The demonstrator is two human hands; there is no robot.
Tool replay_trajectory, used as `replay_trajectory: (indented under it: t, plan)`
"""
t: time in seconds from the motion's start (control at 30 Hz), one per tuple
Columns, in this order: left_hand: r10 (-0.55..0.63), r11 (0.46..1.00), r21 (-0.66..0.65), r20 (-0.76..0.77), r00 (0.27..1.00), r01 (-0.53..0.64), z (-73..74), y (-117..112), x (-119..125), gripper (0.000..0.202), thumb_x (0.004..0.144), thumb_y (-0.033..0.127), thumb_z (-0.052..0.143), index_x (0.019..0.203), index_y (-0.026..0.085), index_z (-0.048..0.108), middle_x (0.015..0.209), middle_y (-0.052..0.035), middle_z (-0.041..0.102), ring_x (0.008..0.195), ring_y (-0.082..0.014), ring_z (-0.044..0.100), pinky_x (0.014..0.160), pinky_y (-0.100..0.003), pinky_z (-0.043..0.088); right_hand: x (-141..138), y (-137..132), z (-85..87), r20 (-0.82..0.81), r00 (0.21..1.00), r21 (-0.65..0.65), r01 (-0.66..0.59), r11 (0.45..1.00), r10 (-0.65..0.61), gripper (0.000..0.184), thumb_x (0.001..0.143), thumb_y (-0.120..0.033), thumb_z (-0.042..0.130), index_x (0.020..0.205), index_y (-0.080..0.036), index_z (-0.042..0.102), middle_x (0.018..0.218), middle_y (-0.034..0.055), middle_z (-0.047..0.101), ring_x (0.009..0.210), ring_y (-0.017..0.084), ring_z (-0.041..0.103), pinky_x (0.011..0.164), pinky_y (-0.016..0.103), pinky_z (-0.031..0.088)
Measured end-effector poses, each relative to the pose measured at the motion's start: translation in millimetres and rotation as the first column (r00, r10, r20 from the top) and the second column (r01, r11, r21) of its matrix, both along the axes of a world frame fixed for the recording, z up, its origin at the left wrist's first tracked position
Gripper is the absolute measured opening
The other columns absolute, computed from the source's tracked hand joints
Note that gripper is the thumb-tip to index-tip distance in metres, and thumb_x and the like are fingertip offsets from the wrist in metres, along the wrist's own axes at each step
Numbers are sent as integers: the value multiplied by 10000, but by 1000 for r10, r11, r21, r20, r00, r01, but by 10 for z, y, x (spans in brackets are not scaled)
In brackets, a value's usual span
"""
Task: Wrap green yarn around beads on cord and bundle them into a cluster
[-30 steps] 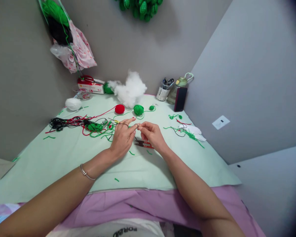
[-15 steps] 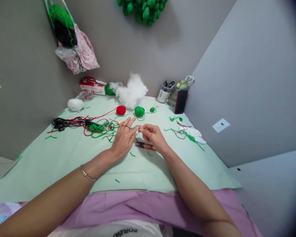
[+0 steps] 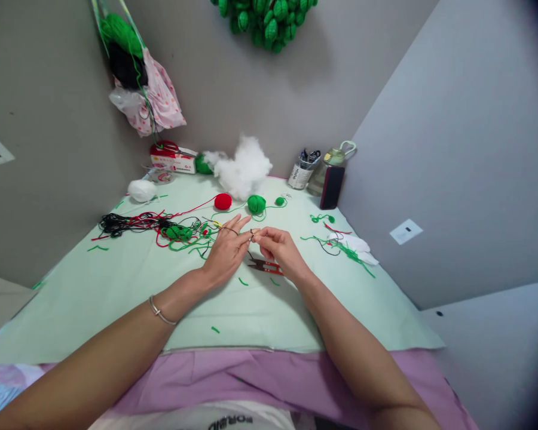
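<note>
My left hand hovers over the table's middle, a strand of black yarn running across its partly spread fingers. Its index finger points toward my right hand, whose thumb and fingers are pinched together at the left fingertips. A small dark loop of the yarn sits at that meeting point; any tool inside the right hand is too small to make out. Beneath the right hand lie orange-handled thread snips, partly covered by it. Left of my hands is a tangle of green yarn with red and black strands.
Behind my hands are a red yarn ball, a green yarn ball and white stuffing. A phone leans by a bottle and a pen cup. Yarn scraps lie at right, black yarn at left.
The whole view has shifted slightly, with things appearing a little further right and lower. Both hands keep nearly the same pose at the black yarn, with only slight finger movement.
</note>
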State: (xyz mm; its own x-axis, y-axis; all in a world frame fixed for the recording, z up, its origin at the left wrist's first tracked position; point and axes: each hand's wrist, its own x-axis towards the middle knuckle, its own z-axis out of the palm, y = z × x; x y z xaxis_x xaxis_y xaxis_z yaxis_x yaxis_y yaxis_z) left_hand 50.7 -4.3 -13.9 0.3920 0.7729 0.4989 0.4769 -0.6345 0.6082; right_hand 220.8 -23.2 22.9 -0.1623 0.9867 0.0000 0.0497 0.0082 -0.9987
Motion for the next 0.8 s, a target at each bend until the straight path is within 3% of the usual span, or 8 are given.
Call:
replay_trajectory:
  t: [0.17,0.33,0.47,0.67,0.8]
  plan:
    - [40,969,-246,259,965,26,60,52,-43,250,926,297,556,1048,209,756,1363,-107,647,1427,-279,435,1202,-514,303,-19,-23,-13,110,985,195,113,974,-136,249,835,-418,642,793,-174,624,500,-61,479,480,96,395,506,247,289]
    - [131,840,-513,509,850,178,105,84,-49,233,803,394,730,913,189,726,1328,-131,665,1268,-287,591,1117,-479,405,-44,-57,-98,293,933,342,101,934,-209,235,901,-408,575,828,-194,640,561,-57,455,522,107,384,539,250,310]
    - [174,806,-554,558,811,209,132,76,-45,250,756,405,757,836,174,707,1325,-138,666,1218,-283,618,1074,-452,437,-65,-80,-154,395,888,398,64,915,-234,235,931,-407,544,845,-214,644,571,-52,461,521,114,378,545,248,309]
    - [143,778,-581,537,832,241,183,59,-85,214,770,383,738,754,174,695,1340,-135,661,1233,-294,610,1065,-456,434,-63,-96,-141,489,832,438,25,899,-262,222,950,-391,519,868,-229,645,549,-48,478,496,125,403,562,254,323]
    - [161,782,-585,523,837,215,243,77,-128,144,791,302,696,716,180,684,1301,-117,691,1202,-279,627,1055,-458,446,25,-34,-116,469,807,485,105,868,-359,204,939,-365,527,848,-221,639,568,-47,471,512,121,380,576,260,315]
